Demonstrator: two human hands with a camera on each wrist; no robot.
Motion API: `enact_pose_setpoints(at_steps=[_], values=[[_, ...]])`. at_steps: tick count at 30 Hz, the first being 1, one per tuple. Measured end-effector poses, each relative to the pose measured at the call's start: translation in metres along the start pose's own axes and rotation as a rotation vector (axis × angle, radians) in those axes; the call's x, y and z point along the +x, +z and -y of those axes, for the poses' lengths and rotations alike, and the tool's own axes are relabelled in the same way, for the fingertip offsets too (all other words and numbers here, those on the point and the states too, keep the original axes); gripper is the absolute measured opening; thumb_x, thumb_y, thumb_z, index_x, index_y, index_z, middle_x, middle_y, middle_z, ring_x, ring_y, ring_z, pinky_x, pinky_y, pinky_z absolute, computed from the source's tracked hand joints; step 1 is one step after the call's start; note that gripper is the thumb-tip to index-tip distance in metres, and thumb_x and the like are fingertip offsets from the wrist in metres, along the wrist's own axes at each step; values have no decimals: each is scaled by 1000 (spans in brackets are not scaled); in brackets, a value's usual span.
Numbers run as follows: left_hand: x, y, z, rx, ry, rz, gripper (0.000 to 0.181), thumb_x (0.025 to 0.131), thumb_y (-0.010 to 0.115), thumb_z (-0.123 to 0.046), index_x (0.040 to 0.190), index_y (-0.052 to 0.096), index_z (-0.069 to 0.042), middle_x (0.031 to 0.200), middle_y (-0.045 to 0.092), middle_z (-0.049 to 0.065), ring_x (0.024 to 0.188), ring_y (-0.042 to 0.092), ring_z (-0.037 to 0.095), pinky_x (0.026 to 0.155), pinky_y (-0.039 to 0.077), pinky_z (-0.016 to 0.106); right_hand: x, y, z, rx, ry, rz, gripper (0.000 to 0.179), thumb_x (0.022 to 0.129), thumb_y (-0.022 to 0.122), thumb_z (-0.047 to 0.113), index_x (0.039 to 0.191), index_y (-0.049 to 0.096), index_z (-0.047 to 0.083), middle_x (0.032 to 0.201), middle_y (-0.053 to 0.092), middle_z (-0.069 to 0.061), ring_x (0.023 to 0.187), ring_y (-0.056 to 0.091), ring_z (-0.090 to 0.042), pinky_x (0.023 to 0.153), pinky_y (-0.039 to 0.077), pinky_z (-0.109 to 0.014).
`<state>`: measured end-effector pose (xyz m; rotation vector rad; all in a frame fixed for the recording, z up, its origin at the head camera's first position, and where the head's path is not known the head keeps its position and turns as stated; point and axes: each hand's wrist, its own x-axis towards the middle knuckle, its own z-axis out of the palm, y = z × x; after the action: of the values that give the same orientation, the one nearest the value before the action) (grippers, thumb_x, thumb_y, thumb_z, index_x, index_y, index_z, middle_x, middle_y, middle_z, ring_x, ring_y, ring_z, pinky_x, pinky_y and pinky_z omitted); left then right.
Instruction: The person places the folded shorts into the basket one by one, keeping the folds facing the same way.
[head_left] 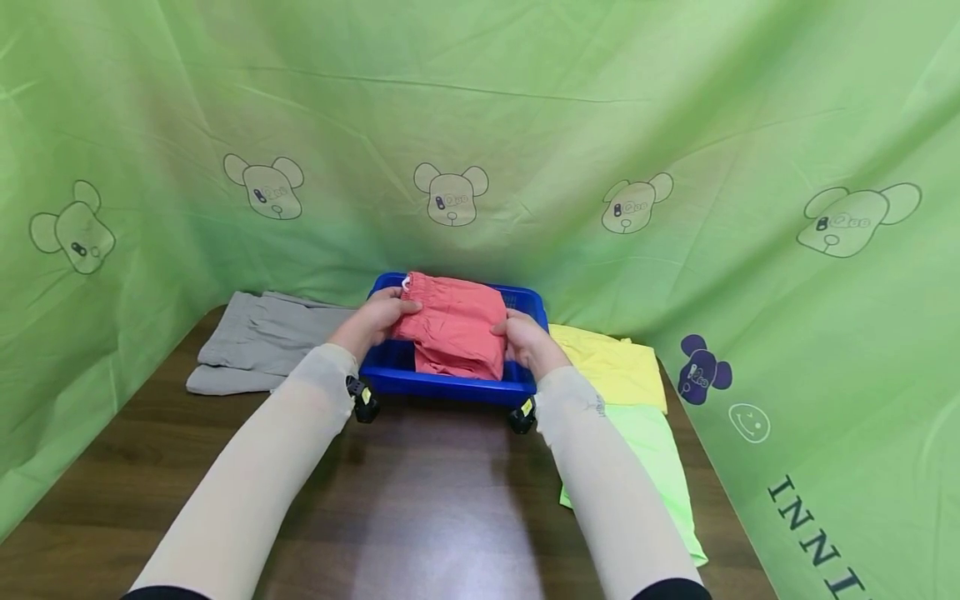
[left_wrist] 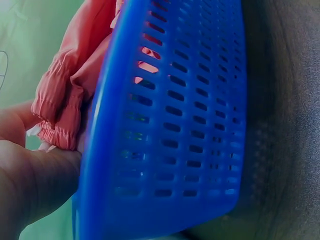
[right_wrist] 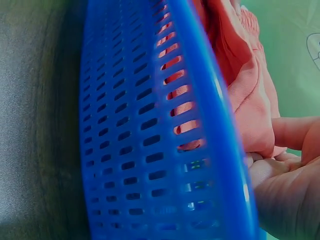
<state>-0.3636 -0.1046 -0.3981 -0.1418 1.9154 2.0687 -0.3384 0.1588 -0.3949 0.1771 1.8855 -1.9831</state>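
Observation:
Folded coral-red elastic-waist pants (head_left: 457, 321) are held between both hands, over and partly inside a blue plastic basket (head_left: 442, 383). At the left edge of the cloth, my left hand (head_left: 375, 318) pinches the gathered band, thumb on top. My right hand (head_left: 531, 340) pinches the opposite edge the same way. In the left wrist view the gathered coral cloth (left_wrist: 62, 100) sits between thumb and fingers beside the basket's slotted wall (left_wrist: 175, 115). The right wrist view has the right thumb and fingers (right_wrist: 295, 135) on the cloth's corner. The fingers beneath the cloth are mostly hidden.
Folded grey pants (head_left: 262, 337) lie left of the basket on the brown wooden table (head_left: 435, 500). To the right are a folded yellow garment (head_left: 611, 362) and a light green garment (head_left: 648, 458), partly behind the right forearm. A green printed curtain (head_left: 525, 100) stands behind and at both sides.

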Motion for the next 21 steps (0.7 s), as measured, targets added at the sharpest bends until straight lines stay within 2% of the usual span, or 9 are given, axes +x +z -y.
enact_pose_setpoints(at_steps=[10,18,21], values=[[5,0,9,8,8,3,48,101,60,-4,145,44,1,98,61,4,68,66,10,63,57,23,4,0,-8,-1,25,-6,53,102,41,-3,153,39,11,116,59,-10,93,65,-21,74,58,-39],[5,0,14,135,23,-16,57,100,59,-2,152,36,2,118,57,11,73,63,10,65,56,23,6,0,-13,-7,56,-4,46,104,42,-1,149,42,10,110,61,-9,91,65,-21,75,59,-39],[7,1,14,143,30,-17,59,100,58,-1,154,35,1,120,56,12,73,62,10,64,56,23,7,0,-13,-15,48,-9,43,104,41,-1,146,43,9,107,62,-8,90,66,-20,73,59,-39]])
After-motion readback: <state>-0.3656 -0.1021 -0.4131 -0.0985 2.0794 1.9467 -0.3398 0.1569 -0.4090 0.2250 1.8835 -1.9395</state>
